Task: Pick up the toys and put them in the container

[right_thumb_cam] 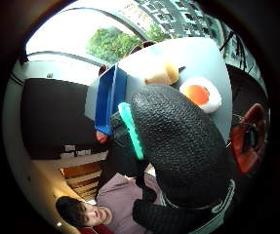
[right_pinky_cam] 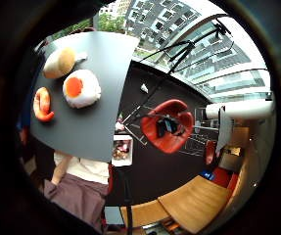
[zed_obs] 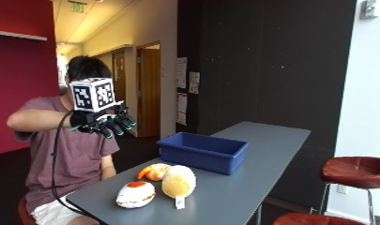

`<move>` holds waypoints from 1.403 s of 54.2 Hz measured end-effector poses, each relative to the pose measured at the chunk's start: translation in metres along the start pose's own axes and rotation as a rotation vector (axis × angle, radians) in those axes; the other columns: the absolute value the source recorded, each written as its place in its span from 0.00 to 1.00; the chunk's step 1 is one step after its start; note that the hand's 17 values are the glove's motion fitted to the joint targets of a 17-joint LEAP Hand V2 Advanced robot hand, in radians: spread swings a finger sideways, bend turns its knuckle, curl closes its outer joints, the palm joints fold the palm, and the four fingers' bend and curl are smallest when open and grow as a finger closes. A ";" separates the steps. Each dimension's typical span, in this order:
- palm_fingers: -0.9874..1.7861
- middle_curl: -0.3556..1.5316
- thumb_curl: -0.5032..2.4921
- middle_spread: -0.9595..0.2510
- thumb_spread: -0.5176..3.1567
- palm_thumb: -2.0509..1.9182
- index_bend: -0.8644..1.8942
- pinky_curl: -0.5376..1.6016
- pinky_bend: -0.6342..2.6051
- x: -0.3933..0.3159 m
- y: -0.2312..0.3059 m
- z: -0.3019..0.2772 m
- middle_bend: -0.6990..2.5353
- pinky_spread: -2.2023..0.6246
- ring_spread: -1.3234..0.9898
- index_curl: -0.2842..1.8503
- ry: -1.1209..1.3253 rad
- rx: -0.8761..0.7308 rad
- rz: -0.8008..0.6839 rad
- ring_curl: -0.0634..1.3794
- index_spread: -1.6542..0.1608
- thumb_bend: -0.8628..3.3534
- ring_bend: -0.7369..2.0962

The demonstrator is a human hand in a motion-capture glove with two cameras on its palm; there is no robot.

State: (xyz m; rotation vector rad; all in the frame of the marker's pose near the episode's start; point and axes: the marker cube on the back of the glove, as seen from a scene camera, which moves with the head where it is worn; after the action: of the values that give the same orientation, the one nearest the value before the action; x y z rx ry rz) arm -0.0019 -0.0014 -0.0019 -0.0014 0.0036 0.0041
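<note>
Gloved hand (zed_obs: 104,123) raised above the worktop (zed_obs: 252,173), with three toys laid out near a blue container (zed_obs: 202,151).

The hand is held up in the air at chest height, well apart from everything on the worktop; its fingers (zed_obs: 117,125) are loosely curled and nothing is held in them. A fried-egg toy (zed_obs: 136,194), a tan bun toy (zed_obs: 178,182) and an orange shrimp toy (zed_obs: 153,171) are grouped together at the worktop's near end, the bun just beside the egg and the shrimp behind them. The container is set on the worktop just beyond the toys. A person is seated at the worktop's end, the gloved arm lifted across the chest.
</note>
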 end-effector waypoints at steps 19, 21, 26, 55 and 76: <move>0.32 0.26 0.17 0.81 0.47 0.48 0.36 0.36 0.38 -0.016 -0.024 -0.003 0.27 0.77 0.55 0.20 0.067 -0.024 0.010 0.14 0.82 0.18 0.39; 0.31 0.27 0.17 0.81 0.48 0.48 0.36 0.36 0.38 -0.017 -0.027 -0.002 0.27 0.77 0.55 0.20 0.073 -0.029 0.011 0.15 0.82 0.18 0.40; 0.31 0.28 0.17 0.81 0.49 0.48 0.36 0.37 0.38 -0.018 -0.036 -0.002 0.27 0.77 0.55 0.21 0.086 -0.038 0.013 0.16 0.82 0.18 0.40; 0.29 0.32 0.17 0.81 0.50 0.48 0.35 0.40 0.38 -0.009 -0.086 0.018 0.26 0.77 0.55 0.23 0.150 -0.104 0.086 0.21 0.81 0.18 0.40; 0.25 0.30 0.19 0.82 0.47 0.48 0.33 0.43 0.46 0.022 -0.107 0.119 0.25 0.79 0.58 0.21 0.141 -0.305 0.142 0.22 0.81 0.18 0.37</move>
State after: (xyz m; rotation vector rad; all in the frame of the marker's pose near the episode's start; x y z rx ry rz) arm 0.0210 -0.1078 0.1170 -0.3064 0.1445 0.1460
